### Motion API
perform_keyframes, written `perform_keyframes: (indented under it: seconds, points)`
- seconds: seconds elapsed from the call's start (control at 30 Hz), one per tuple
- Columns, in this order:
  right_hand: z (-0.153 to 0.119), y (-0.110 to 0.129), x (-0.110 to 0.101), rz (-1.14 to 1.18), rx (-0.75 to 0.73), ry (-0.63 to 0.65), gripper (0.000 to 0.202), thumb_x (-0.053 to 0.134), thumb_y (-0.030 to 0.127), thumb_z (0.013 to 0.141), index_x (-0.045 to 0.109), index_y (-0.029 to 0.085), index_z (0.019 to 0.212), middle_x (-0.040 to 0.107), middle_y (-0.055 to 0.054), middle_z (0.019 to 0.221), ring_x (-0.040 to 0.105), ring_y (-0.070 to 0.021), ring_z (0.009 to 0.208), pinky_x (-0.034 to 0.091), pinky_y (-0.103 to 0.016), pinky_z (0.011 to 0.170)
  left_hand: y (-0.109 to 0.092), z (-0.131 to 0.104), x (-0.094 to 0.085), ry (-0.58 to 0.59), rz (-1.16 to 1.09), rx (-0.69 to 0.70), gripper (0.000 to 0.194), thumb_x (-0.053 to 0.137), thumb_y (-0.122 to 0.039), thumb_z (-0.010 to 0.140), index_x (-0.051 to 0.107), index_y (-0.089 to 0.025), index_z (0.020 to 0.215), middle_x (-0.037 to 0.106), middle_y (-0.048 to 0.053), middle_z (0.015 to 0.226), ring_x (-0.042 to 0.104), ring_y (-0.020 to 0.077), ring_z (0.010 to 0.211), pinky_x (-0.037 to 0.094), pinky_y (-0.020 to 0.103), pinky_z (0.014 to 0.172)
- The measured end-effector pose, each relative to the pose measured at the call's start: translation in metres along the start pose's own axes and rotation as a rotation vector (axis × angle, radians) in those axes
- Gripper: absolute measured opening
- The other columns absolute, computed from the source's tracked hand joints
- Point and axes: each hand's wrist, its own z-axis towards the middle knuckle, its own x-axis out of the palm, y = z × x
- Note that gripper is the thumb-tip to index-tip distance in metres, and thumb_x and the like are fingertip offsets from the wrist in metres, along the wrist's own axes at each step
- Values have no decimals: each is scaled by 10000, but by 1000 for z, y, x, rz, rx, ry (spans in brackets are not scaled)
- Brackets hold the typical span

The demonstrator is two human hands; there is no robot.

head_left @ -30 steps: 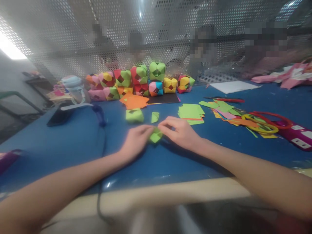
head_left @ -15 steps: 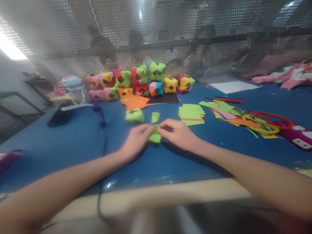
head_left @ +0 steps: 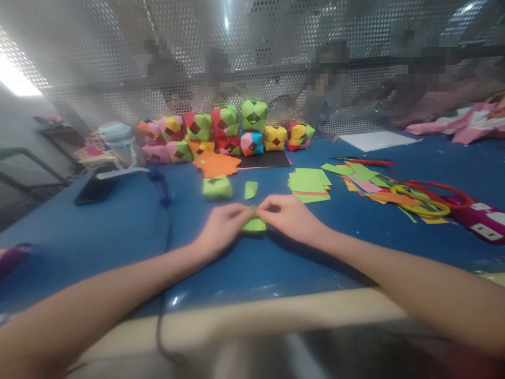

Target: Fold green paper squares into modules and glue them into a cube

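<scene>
Between my two hands is a small piece of light green paper (head_left: 254, 226), with folds in it, just above or on the blue table. My left hand (head_left: 224, 223) pinches its top edge from the left. From the right, my right hand (head_left: 290, 216) pinches the same edge, thumb and forefinger meeting the left fingertips. The fingers cover the upper part of the paper. Just beyond them lie a small folded green piece (head_left: 251, 190) and a larger puffed green folded paper (head_left: 218, 187). A stack of green paper squares (head_left: 309, 184) lies beyond my right hand.
Several folded paper cubes (head_left: 224, 123) are stacked at the back, behind orange paper sheets (head_left: 218, 164). Paper scraps (head_left: 365, 179), yellow-handled scissors (head_left: 424, 202) and a purple power strip (head_left: 479, 218) lie right. A phone (head_left: 94, 187), a blue tool (head_left: 160, 187) with a cord and a cup (head_left: 118, 142) stand left.
The green paper between my fingers has turned and now shows a wider, flatter lower part. Both hands have stayed at nearly the same place, fingertips a little closer together.
</scene>
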Motion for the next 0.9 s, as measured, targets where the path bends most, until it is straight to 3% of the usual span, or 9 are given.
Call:
perform_keyframes:
  seconds: [0.43, 0.67, 0.9]
  points:
    - [0, 0, -1, 47, 5, 22, 145, 568, 256, 765, 653, 150, 717, 664, -19, 684, 551, -119, 620, 430, -243, 586, -3, 1, -1, -37, 74, 43, 269, 639, -412, 750, 701, -151, 744, 677, 33, 746, 552, 137, 674, 415, 234, 597]
    - [0, -1, 0, 54, -10, 19, 116, 558, 220, 765, 631, 151, 707, 642, -9, 672, 540, -113, 611, 433, -241, 587, -3, 1, -1, 14, 105, 69, 307, 617, -442, 769, 701, -146, 772, 680, 39, 766, 546, 135, 684, 398, 224, 588]
    - [-1, -5, 2, 7, -140, -23, 135, 555, 211, 801, 626, 162, 697, 653, -10, 694, 572, -121, 654, 431, -240, 603, -6, -1, -1, 56, 158, 86, 301, 594, -417, 788, 711, -140, 807, 697, 38, 803, 583, 142, 728, 427, 226, 633]
